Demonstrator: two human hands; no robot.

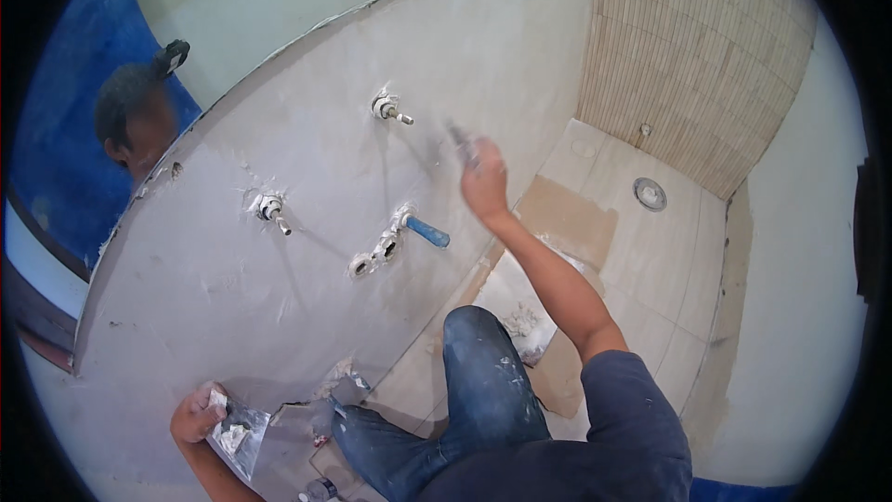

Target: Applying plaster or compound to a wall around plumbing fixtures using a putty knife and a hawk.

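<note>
My left hand [193,416] is closed round a flat, shiny metal blade [243,437] with white plaster on it, low beside the wall. My right hand [485,184] is raised near the grey plastered wall [325,130], closed on a slim trowel-like tool [460,141] that is smeared by motion. Left of this tool, a metal valve stem [400,115] sticks out of the wall, ringed with plaster. Another valve stem [275,214] stands lower left. Between and below them a blue pipe stub [427,231] juts out, next to round plaster-caked openings [360,265].
A pale sheet with plaster lumps [522,321] lies by my knee, over brown cardboard [569,214] on the tiled floor [650,270]. A round drain [649,193] sits near the ribbed tile wall [688,46]. Past the wall's rough edge, a person's head [135,116] shows before blue.
</note>
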